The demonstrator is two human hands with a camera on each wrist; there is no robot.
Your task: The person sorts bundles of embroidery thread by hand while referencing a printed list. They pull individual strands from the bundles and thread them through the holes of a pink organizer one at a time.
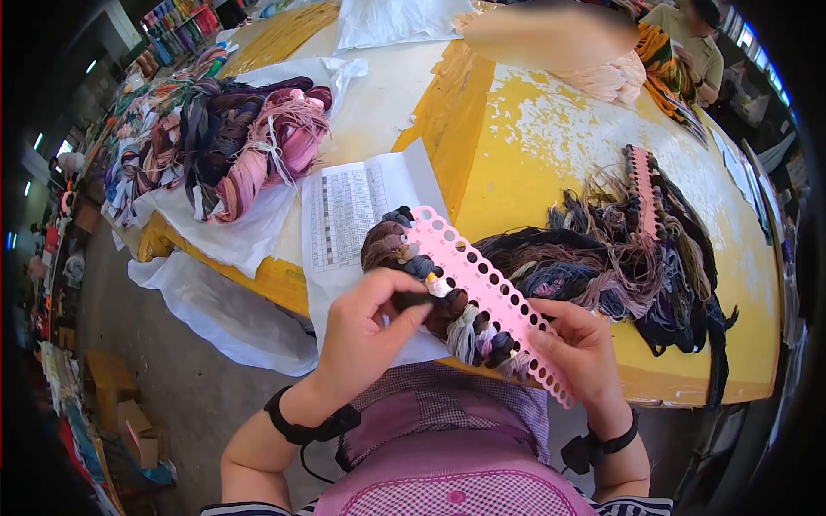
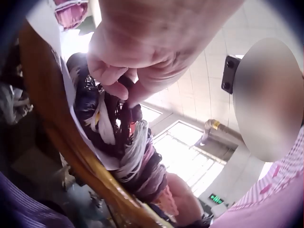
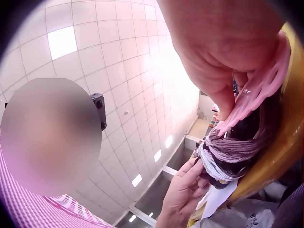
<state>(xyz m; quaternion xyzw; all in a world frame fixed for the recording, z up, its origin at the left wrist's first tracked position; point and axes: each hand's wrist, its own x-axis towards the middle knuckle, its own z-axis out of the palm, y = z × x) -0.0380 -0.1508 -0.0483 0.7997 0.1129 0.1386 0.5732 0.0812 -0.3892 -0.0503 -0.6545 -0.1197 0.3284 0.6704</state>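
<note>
A pink thread holder card (image 1: 469,273) with round holes along its edges slants in front of the body, over the table's front edge. My right hand (image 1: 581,348) grips its lower right end, thumb on the face. Looped skeins of brown, grey, white and mauve thread hang from the holes of its left edge. At that edge my left hand (image 1: 366,322) pinches dark thread (image 2: 124,88) between thumb and fingers; the fingertips partly hide it. Pale grey thread (image 1: 463,335) hangs just below this hand.
A printed chart (image 1: 348,215) lies beneath the card's upper end. Right of it, a second pink holder (image 1: 643,193) lies among tangled dark threads (image 1: 602,267). Bundled skeins (image 1: 267,163) are heaped on the left. Another person (image 1: 688,43) is at the far right.
</note>
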